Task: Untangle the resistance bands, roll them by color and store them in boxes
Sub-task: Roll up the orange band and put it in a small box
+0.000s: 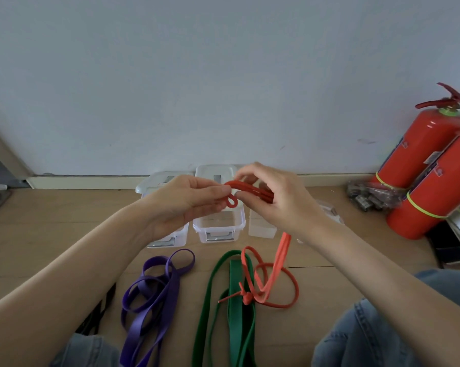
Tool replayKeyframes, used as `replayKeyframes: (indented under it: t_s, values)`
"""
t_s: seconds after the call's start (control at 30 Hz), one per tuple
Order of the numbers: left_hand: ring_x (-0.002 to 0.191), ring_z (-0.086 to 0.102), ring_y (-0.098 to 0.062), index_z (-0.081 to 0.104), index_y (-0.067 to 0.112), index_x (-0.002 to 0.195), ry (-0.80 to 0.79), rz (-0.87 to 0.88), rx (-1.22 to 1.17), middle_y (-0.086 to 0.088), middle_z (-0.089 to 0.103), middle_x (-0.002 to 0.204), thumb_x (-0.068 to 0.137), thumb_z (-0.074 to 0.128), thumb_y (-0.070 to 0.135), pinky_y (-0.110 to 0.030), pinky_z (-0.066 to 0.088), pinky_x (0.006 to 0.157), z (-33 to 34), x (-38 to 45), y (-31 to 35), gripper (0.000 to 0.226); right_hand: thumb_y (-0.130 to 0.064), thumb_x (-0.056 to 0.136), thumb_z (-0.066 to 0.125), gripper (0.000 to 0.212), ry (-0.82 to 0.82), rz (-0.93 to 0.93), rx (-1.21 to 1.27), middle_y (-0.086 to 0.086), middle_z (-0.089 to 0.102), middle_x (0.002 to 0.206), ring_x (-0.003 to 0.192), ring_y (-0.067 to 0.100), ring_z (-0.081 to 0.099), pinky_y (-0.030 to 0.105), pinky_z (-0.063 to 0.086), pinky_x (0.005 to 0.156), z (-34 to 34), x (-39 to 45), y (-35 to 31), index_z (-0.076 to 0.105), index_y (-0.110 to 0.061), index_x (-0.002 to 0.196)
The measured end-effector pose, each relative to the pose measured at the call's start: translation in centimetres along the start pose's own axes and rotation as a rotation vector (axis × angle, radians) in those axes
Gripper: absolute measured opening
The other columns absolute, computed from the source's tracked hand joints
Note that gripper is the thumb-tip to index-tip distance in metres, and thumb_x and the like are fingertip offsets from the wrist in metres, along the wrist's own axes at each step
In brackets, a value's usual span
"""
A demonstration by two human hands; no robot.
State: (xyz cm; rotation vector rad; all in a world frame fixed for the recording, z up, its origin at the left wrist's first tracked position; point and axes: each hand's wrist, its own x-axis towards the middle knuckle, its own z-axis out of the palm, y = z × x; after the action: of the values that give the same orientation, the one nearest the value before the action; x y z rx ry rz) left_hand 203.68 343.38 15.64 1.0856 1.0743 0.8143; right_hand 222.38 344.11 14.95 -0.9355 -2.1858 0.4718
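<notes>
Both hands hold one end of a thin red band (269,276) above the clear boxes. My left hand (186,202) pinches a small loop of it between thumb and fingers. My right hand (273,200) grips the folded strands beside that loop. The rest of the red band hangs down to the floor, where it lies in loops with a knot across a wide green band (235,313). A purple band (154,295) lies loosely coiled to the left. Three clear plastic boxes sit behind: left (168,239), middle (218,229), right (262,229).
A black band (99,311) lies partly under my left forearm. Two red fire extinguishers (424,165) lean at the right wall beside a bag of dark items (369,194). My denim-clad knees frame the bottom corners. The wall's skirting runs just behind the boxes.
</notes>
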Motion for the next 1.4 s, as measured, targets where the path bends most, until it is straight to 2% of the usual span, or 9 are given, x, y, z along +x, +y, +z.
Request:
replayKeyframes:
  t_s: [0.13,0.3,0.4,0.63,0.77,0.9,1.07,1.23,1.4]
  values:
    - [0.070,0.067,-0.003,0.076,0.008,0.073,0.017,-0.010,-0.099,-0.004,0.073,0.079,0.067,0.067,0.022,-0.010,0.051,0.066,-0.7,0.2,0.2,0.018,-0.018,0.078,0.075,0.035,-0.030,0.004,0.061,-0.007,0.064,0.087,0.057,-0.001,0.049,0.008,0.036,0.058,0.1,0.2,0.0,0.062,-0.014,0.110]
    - [0.074,0.068,-0.006,0.077,0.007,0.077,-0.033,-0.075,-0.160,-0.005,0.074,0.082,0.064,0.069,0.020,-0.012,0.052,0.065,-0.8,0.1,-0.3,0.021,-0.018,0.075,0.077,0.028,0.018,-0.012,0.051,-0.010,0.060,0.079,0.069,-0.008,0.055,0.006,0.037,0.062,0.0,0.3,-0.1,0.067,-0.009,0.099]
    - [0.075,0.069,-0.007,0.076,0.005,0.084,-0.080,-0.127,-0.162,-0.006,0.074,0.088,0.066,0.067,0.014,-0.013,0.053,0.064,-0.7,0.0,-0.6,0.022,-0.020,0.078,0.073,0.023,-0.035,-0.040,-0.029,-0.002,0.065,0.080,0.071,0.007,0.058,0.017,0.044,0.064,-0.7,0.2,-0.1,0.071,-0.011,0.099]
    - [0.085,0.064,-0.001,0.074,0.021,0.089,-0.229,-0.127,0.509,0.007,0.073,0.088,0.077,0.070,0.016,-0.015,0.044,0.082,-0.9,-0.6,-0.6,0.014,-0.026,0.084,0.067,0.022,-0.322,-0.084,-0.170,0.005,0.064,0.085,0.072,0.010,0.053,0.042,0.048,0.065,-0.3,-0.7,-0.4,0.073,-0.016,0.102]
    - [0.081,0.063,-0.001,0.074,0.022,0.087,-0.281,-0.129,0.512,0.005,0.073,0.088,0.073,0.072,0.018,-0.010,0.047,0.076,-0.6,-0.9,-0.9,0.015,-0.028,0.086,0.065,0.023,-0.389,-0.088,-0.175,0.006,0.064,0.091,0.079,0.022,0.059,0.044,0.048,0.067,0.2,-0.6,-0.7,0.072,-0.021,0.107]
    - [0.073,0.062,0.002,0.076,0.020,0.080,-0.215,-0.069,0.409,0.007,0.072,0.079,0.064,0.069,0.032,-0.007,0.046,0.066,-0.9,-0.7,-1.0,0.021,-0.021,0.082,0.070,0.022,-0.275,-0.085,-0.139,0.007,0.065,0.088,0.076,0.019,0.060,0.040,0.049,0.068,0.0,-0.6,-0.7,0.073,-0.013,0.102]
    - [0.081,0.067,0.002,0.078,0.022,0.078,-0.028,0.115,0.009,0.006,0.074,0.082,0.064,0.067,0.028,-0.008,0.049,0.069,-0.3,0.3,-0.6,0.019,-0.005,0.077,0.073,0.020,0.121,0.259,0.455,0.011,0.067,0.073,0.056,0.015,0.064,0.025,0.054,0.056,-0.5,0.2,-1.0,0.054,-0.003,0.083]
    - [0.083,0.068,-0.001,0.077,0.020,0.079,0.099,0.245,-0.091,0.003,0.074,0.084,0.067,0.065,0.025,-0.009,0.049,0.069,0.3,0.8,-0.7,0.017,-0.001,0.077,0.070,0.014,0.145,0.393,0.753,0.006,0.070,0.074,0.064,0.018,0.069,0.022,0.054,0.061,-0.1,0.3,-0.9,0.059,-0.006,0.085]
    - [0.080,0.067,-0.002,0.072,0.012,0.092,0.134,0.235,-0.057,0.002,0.074,0.085,0.080,0.063,0.017,-0.008,0.049,0.069,0.8,0.8,-1.6,0.016,-0.004,0.074,0.075,0.023,0.112,0.442,0.659,0.010,0.073,0.076,0.066,0.020,0.071,0.029,0.058,0.065,1.1,-0.1,-0.5,0.055,-0.010,0.084]
